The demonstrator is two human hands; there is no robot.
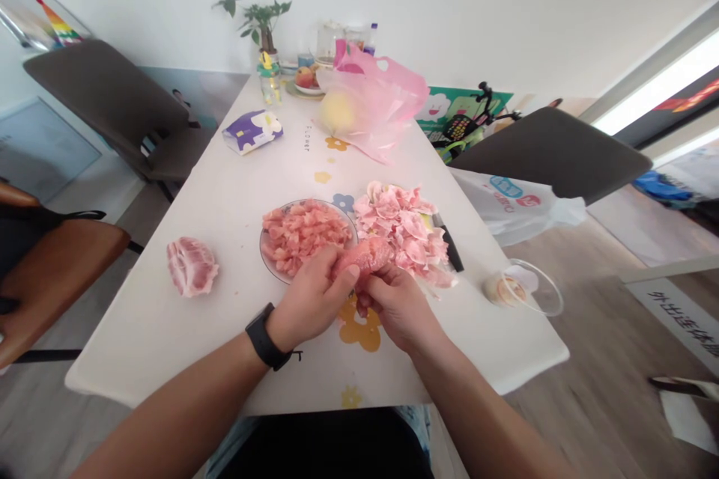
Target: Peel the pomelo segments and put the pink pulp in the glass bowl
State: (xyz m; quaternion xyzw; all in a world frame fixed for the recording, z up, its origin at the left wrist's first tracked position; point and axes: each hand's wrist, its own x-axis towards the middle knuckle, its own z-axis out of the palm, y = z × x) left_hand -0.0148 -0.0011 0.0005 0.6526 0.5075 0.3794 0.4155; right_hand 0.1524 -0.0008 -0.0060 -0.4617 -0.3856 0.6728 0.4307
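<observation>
Seen from my seat: a white wall [449, 7] ahead; my white table [151, 344] between a dark chair [106, 90] and another [553, 153]; a tan chair [56, 269] at left; a wood-look floor [584, 359] below; a bright strip of light [663, 82] at right.

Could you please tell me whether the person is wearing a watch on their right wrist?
No, the black watch sits on the wrist of the left hand.
</observation>
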